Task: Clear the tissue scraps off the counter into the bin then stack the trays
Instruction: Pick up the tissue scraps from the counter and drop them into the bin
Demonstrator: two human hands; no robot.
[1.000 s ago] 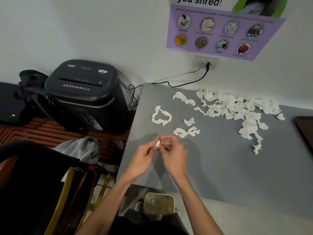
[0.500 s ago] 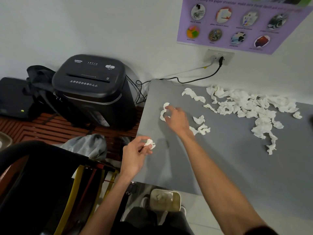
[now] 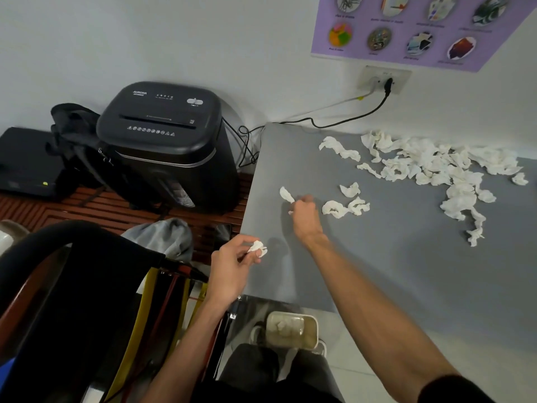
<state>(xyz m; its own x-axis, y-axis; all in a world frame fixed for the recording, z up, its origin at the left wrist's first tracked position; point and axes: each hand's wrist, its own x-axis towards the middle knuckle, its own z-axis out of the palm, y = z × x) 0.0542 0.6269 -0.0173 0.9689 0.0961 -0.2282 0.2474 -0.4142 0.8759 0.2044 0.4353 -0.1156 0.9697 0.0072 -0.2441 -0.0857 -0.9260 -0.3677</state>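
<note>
The right hand has its fingers curled and pinches the lower end of a tissue strip, which stands up off the grey counter near its left edge. The left hand is just off that edge and pinches a small wad between thumb and fingertips. The bin sits on the floor below the counter's near edge, with some tissue already in it.

The step in hand looks like gathering scraps one by one, and most of the job is left: two loose scraps lie just beside the right hand, and the main heap spreads along the wall side, well apart from both hands.

To do it well, lift the strip clear instead of dragging it, since thin tissue tears and leaves bits behind. Pass it to the left hand and press it into the wad, so one hand stores while the other picks. Take the nearby scraps next, then drop the lot straight down over the bin from low height; such light paper is likely to drift. For the heap, sweeping it with the side of the hand toward the near edge above the bin should be quicker than pinching. The trays are not in view
</note>
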